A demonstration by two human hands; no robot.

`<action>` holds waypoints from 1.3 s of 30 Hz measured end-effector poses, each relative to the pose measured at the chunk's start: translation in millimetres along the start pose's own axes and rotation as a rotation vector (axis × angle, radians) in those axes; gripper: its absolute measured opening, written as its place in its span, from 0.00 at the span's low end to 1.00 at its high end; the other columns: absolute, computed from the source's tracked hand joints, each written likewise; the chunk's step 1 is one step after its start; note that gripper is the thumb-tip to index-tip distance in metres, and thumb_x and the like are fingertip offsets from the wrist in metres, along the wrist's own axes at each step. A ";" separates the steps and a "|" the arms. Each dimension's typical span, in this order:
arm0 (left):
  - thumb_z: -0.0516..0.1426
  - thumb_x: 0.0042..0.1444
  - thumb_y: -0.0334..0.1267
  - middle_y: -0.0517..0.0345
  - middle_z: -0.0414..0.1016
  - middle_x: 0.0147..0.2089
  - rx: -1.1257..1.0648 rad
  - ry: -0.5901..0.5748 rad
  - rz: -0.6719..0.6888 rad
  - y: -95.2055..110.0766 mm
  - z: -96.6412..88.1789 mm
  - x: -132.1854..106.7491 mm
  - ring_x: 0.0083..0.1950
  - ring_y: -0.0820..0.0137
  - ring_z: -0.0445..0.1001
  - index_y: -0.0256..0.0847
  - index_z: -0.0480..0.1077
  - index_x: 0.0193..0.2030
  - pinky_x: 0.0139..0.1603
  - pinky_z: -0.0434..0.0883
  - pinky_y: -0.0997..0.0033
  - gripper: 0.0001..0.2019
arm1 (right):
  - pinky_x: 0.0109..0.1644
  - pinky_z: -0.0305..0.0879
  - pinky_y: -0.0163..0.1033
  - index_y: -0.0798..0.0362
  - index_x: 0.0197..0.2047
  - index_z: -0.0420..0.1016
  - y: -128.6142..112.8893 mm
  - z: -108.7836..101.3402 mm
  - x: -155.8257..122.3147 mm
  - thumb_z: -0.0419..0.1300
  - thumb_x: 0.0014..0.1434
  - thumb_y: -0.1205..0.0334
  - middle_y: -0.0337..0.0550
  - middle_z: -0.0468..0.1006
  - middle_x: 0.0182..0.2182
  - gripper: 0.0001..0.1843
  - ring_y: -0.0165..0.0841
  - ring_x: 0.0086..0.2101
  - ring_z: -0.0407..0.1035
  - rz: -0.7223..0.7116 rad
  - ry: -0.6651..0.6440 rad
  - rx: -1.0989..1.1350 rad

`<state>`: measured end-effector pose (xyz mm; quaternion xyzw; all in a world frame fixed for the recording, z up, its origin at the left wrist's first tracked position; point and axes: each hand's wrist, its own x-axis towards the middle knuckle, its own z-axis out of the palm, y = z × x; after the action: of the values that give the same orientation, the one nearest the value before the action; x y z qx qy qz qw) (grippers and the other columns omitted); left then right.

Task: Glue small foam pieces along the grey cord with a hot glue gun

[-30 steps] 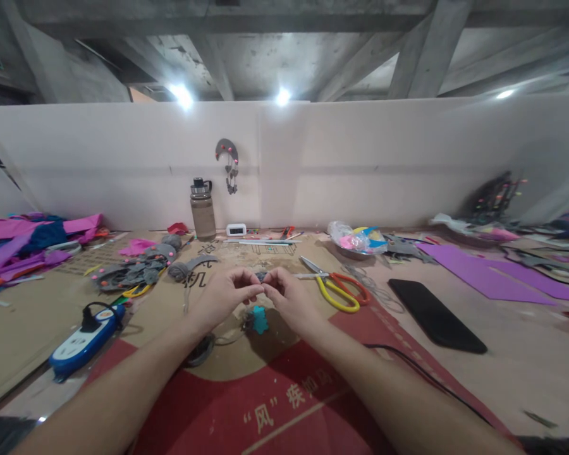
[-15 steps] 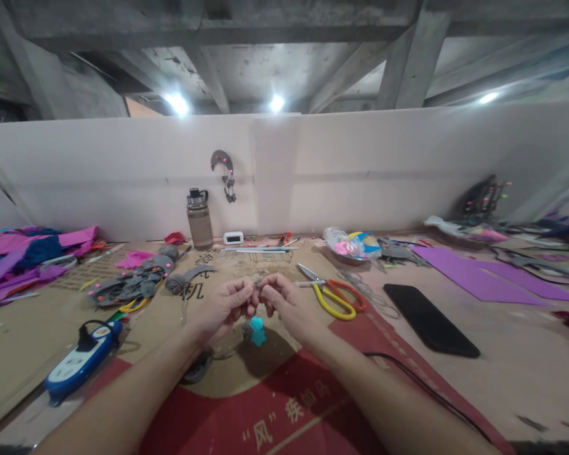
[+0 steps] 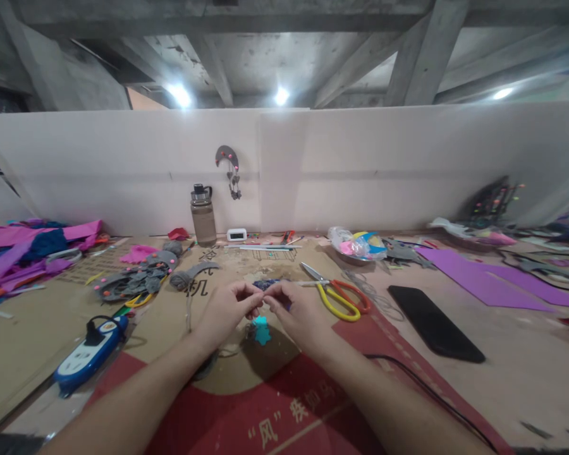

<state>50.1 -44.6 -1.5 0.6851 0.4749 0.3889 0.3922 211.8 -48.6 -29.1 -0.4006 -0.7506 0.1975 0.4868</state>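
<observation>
A power strip [image 3: 91, 354] lies near the left front edge of the table [image 3: 502, 366]. At mid-table the left hand [image 3: 227, 309] pinches a small dark piece [image 3: 267, 285], too blurred to identify, above a teal scrap [image 3: 262, 330]. The right hand [image 3: 298, 311] pinches the same piece. Scissors [image 3: 336, 294] and a phone [image 3: 434, 322] lie toward the right edge.

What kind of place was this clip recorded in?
Probably a craft workbench in a bare concrete building: pink and purple scraps, yellow-handled scissors and grey cut-out pieces lie on a cardboard-covered table before a white partition. The left hand and right hand pinch a small dark piece together.
</observation>
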 end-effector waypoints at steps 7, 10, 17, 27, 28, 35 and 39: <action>0.58 0.50 0.41 0.60 0.73 0.22 0.296 0.060 0.163 -0.2 -1.1 -2.1 0.25 0.73 0.68 0.40 0.75 0.28 0.28 0.62 0.74 0.08 | 0.28 0.54 0.32 0.53 0.28 0.69 -0.9 0.4 0.5 0.54 0.52 0.69 0.37 0.69 0.22 0.05 0.27 0.24 0.61 -0.038 -0.053 -0.181; 0.59 0.49 0.41 0.59 0.74 0.23 0.281 0.050 0.169 -0.3 -1.1 -1.7 0.25 0.72 0.68 0.41 0.76 0.30 0.29 0.63 0.74 0.07 | 0.28 0.52 0.32 0.53 0.26 0.67 -1.9 0.5 1.0 0.53 0.50 0.71 0.36 0.68 0.21 0.05 0.27 0.24 0.60 0.010 -0.055 -0.169; 0.61 0.46 0.43 0.59 0.72 0.22 -0.198 -0.078 -0.100 -8.9 -1.4 5.4 0.24 0.74 0.69 0.36 0.71 0.27 0.28 0.66 0.74 0.10 | 0.28 0.54 0.31 0.54 0.27 0.65 -0.6 -7.3 6.6 0.53 0.53 0.64 0.35 0.66 0.22 0.04 0.26 0.23 0.59 0.227 -0.050 0.105; 0.61 0.47 0.46 0.59 0.71 0.27 -0.535 -0.049 -0.165 -9.8 -19.5 12.8 0.23 0.79 0.65 0.35 0.72 0.35 0.23 0.60 0.79 0.15 | 0.27 0.57 0.31 0.53 0.32 0.66 -12.4 -8.5 4.0 0.47 0.54 0.65 0.35 0.67 0.24 0.07 0.24 0.23 0.60 0.367 -0.142 0.474; 0.60 0.48 0.46 0.60 0.70 0.26 -0.496 0.012 -0.141 -8.9 -26.1 14.6 0.22 0.80 0.64 0.35 0.72 0.35 0.21 0.58 0.80 0.15 | 0.27 0.57 0.31 0.53 0.32 0.65 -13.2 -7.8 3.1 0.46 0.54 0.67 0.35 0.67 0.24 0.08 0.24 0.23 0.59 0.373 -0.138 0.491; 0.59 0.48 0.40 0.56 0.74 0.29 0.350 0.175 0.050 -28.3 -62.3 28.5 0.30 0.70 0.68 0.38 0.74 0.32 0.30 0.63 0.73 0.08 | 0.26 0.56 0.30 0.53 0.28 0.65 -13.2 1.2 -4.6 0.44 0.47 0.73 0.34 0.65 0.21 0.11 0.25 0.22 0.59 0.366 -0.220 0.437; 0.59 0.45 0.32 0.50 0.76 0.35 0.610 0.062 0.024 -54.7 -60.1 33.1 0.36 0.64 0.71 0.37 0.75 0.34 0.39 0.64 0.67 0.08 | 0.28 0.55 0.30 0.53 0.32 0.68 -6.5 5.7 -4.7 0.48 0.53 0.68 0.35 0.68 0.24 0.08 0.26 0.25 0.61 0.263 -0.257 0.230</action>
<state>-15.1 10.3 -22.4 0.7648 0.5732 0.2536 0.1490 205.1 -55.7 -29.8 -0.4082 -0.7203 0.3932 0.3999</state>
